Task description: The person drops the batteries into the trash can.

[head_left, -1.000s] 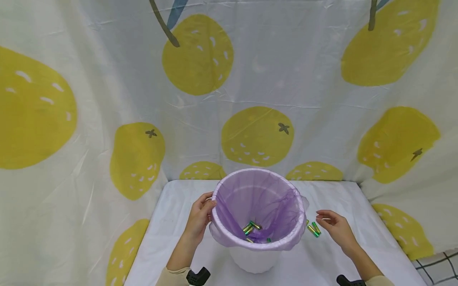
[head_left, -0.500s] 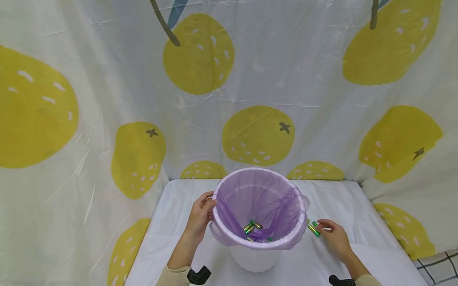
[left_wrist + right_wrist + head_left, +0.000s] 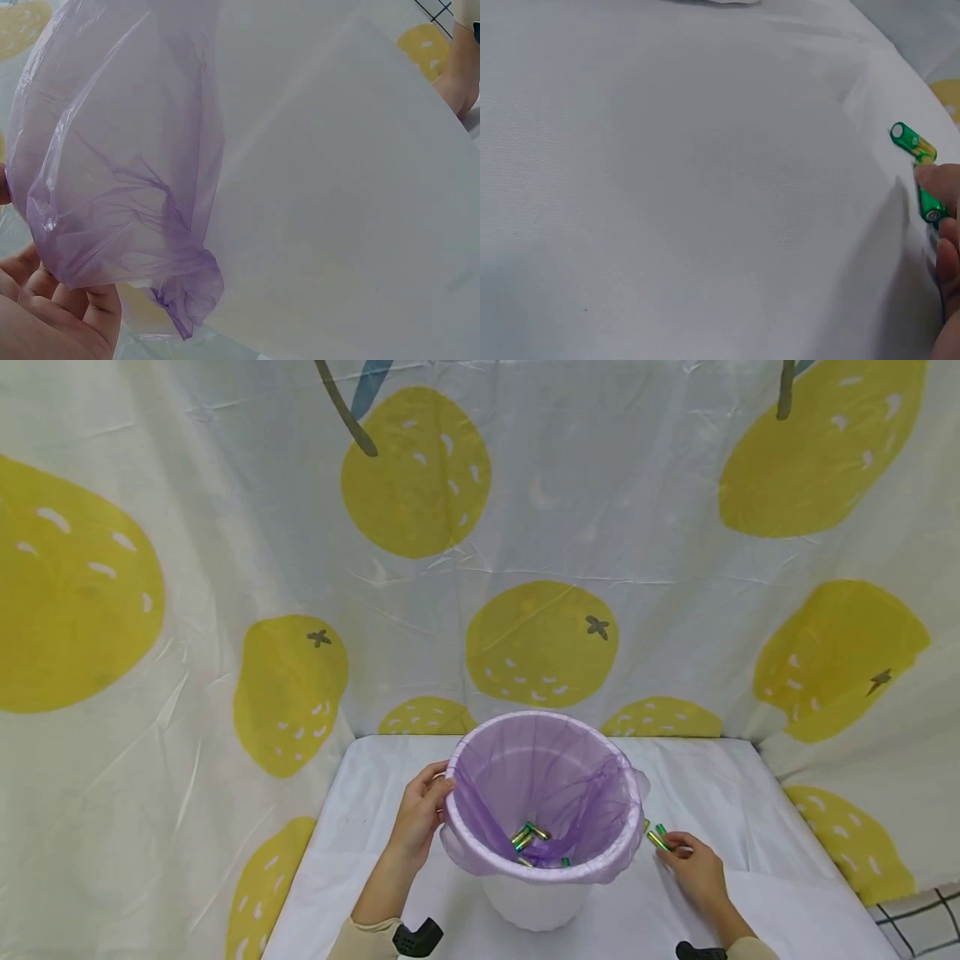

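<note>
A white trash bin (image 3: 535,902) lined with a purple plastic bag (image 3: 540,760) stands on the table. My left hand (image 3: 414,817) grips its rim from the left; in the left wrist view curled fingers (image 3: 71,300) lie against the bag's overhang. Several green-and-gold batteries (image 3: 522,838) lie at the bottom of the bag. To the bin's right, my right hand (image 3: 699,870) pinches a battery (image 3: 930,204) at the table surface, thumb over it. Another battery (image 3: 913,141) lies right beside that one. A further battery (image 3: 647,825) is partly hidden by the bin.
A white cloth (image 3: 622,935) covers the table. Behind and at the sides hangs a curtain (image 3: 420,627) printed with yellow fruit. The bag's bunched knot (image 3: 191,292) hangs outside the bin. Black wrist devices (image 3: 417,938) sit at both sleeves.
My right hand has come down and leftward to the loose batteries and now pinches one. The left hand and the bin have stayed in place.
</note>
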Tool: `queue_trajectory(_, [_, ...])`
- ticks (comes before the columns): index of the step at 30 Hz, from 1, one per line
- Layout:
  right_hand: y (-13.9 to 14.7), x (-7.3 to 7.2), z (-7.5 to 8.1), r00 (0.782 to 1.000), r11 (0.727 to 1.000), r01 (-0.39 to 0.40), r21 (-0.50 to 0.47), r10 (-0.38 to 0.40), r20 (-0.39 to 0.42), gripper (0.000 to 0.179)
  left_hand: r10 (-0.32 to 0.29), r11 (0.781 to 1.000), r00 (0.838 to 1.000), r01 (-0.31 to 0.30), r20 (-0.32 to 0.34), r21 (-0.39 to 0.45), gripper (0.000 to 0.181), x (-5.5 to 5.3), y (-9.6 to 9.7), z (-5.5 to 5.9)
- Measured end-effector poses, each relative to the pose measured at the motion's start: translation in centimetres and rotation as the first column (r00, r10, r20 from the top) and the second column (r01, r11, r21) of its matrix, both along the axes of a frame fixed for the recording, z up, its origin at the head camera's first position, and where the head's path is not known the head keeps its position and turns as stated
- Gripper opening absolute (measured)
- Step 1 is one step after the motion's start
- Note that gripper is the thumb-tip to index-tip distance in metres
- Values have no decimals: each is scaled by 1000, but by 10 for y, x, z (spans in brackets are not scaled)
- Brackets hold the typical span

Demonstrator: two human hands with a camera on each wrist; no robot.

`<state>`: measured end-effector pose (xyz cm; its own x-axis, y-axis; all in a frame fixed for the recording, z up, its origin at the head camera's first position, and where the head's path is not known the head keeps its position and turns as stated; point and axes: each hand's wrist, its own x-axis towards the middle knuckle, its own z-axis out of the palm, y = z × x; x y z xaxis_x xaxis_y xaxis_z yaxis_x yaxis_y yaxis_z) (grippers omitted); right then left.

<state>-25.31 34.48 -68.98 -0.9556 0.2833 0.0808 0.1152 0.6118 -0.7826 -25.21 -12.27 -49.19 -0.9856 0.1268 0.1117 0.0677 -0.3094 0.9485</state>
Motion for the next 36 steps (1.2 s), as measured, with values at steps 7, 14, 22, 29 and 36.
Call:
queue_trajectory(7, [-4,-1,-7,998,990,-6,143,15,-66,30,-1,1000,1000,1,8,-2,42,0,0,0])
queue_trajectory(14, [-5,1,-8,993,975,-28,222,52,-106,21,5,1000,1000,-5,17,-4,41,0,1,1])
queue_trajectory(22, [-3,0,-7,998,984,-30,178,38,-45,24,11,1000,1000,-12,22,9,42,1,1,0])
queue_trajectory(29, [5,0,-8,999,991,-47,126,45,17,28,9,1000,1000,-9,17,3,42,1,0,-3])
queue_trajectory(36, [7,1,1,998,996,-44,72,41,39,28,11,1000,1000,-11,19,4,42,1,1,-1])
